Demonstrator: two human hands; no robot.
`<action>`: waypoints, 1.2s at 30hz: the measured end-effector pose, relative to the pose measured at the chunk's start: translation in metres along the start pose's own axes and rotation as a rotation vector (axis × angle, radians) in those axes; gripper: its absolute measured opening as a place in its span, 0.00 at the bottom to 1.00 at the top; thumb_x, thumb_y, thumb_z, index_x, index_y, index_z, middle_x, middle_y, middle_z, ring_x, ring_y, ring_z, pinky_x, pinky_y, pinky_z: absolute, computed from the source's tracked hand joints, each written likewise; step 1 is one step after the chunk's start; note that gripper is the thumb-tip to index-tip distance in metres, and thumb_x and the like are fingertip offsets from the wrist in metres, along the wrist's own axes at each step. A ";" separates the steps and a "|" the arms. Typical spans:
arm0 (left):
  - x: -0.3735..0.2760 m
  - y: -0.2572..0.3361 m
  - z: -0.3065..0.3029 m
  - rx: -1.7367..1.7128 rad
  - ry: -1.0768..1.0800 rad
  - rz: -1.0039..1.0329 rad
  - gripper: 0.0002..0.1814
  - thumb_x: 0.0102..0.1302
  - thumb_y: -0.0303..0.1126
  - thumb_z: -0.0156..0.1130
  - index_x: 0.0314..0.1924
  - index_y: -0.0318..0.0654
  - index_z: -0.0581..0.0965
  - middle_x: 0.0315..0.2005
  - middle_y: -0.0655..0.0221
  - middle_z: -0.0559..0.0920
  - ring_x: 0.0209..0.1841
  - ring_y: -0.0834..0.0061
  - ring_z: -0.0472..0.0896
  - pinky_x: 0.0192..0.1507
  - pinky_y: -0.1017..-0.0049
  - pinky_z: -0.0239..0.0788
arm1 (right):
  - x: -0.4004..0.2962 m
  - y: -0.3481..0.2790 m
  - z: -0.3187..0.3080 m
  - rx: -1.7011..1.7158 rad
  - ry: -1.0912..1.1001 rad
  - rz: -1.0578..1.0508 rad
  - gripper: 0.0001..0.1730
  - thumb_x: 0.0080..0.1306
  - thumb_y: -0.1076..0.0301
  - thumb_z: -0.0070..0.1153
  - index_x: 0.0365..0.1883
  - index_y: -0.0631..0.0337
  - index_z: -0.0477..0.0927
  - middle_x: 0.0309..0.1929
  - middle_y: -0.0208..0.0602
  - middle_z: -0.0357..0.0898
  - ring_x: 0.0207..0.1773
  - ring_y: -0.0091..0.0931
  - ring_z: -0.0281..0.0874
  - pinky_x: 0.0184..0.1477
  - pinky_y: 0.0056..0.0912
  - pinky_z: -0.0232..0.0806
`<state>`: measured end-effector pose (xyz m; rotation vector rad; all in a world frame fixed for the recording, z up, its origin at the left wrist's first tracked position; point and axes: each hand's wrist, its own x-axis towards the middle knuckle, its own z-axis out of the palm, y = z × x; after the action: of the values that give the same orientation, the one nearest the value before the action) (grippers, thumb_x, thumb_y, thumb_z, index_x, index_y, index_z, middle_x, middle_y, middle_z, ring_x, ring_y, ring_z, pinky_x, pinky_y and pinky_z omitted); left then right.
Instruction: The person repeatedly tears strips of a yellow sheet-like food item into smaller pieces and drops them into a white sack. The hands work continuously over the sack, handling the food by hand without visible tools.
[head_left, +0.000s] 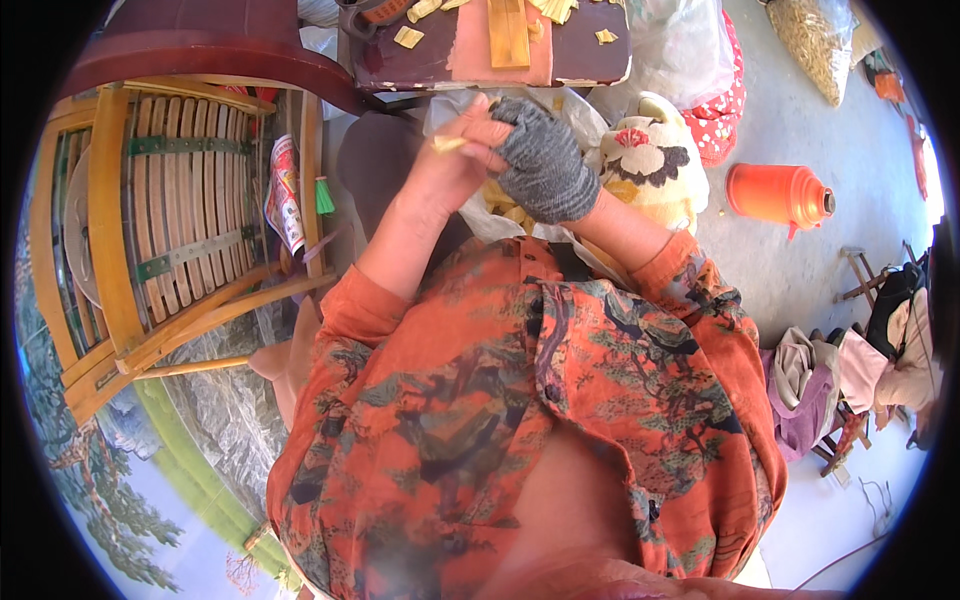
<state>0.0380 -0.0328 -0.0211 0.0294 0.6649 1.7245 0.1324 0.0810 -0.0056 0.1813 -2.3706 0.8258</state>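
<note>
My left hand, bare, has its fingers bent around a small pale yellow strip. It meets my right hand, which wears a grey knitted fingerless glove, just in front of a small dark table. Whether the right hand grips anything is hidden by the overlapping fingers. On the table, a wooden block lies on a pink cloth, with pale yellow folded pieces around it. Below my hands, more yellow pieces lie in a white plastic bag.
A slatted wooden folding chair stands at the left, beside a dark red chair. To the right are a patterned cream cloth bundle, a red dotted bag and an orange thermos flask on the floor. Clothes hang farther right.
</note>
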 end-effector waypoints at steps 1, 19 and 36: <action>-0.001 0.003 -0.003 -0.129 -0.007 -0.034 0.14 0.69 0.37 0.49 0.45 0.33 0.71 0.34 0.68 0.74 0.28 0.82 0.71 0.31 0.80 0.65 | -0.004 -0.006 0.000 0.073 0.019 0.032 0.08 0.59 0.64 0.56 0.38 0.51 0.79 0.34 0.34 0.75 0.38 0.36 0.74 0.39 0.37 0.67; -0.006 0.002 0.030 1.711 0.491 1.243 0.12 0.59 0.19 0.50 0.42 0.35 0.76 0.37 0.61 0.76 0.39 0.60 0.76 0.45 0.71 0.67 | 0.020 0.004 -0.016 1.273 -0.057 1.047 0.13 0.66 0.60 0.50 0.30 0.62 0.73 0.23 0.32 0.72 0.22 0.20 0.67 0.26 0.23 0.61; -0.010 0.010 0.057 0.586 0.105 0.528 0.08 0.67 0.29 0.52 0.41 0.33 0.74 0.33 0.73 0.78 0.34 0.86 0.74 0.42 0.82 0.66 | 0.029 0.003 -0.063 0.589 -0.065 0.522 0.17 0.60 0.56 0.56 0.36 0.62 0.79 0.30 0.37 0.80 0.32 0.27 0.77 0.37 0.29 0.68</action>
<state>0.0530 -0.0192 0.0339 0.5695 1.3095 1.9729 0.1398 0.1236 0.0486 -0.1907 -2.1901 1.7796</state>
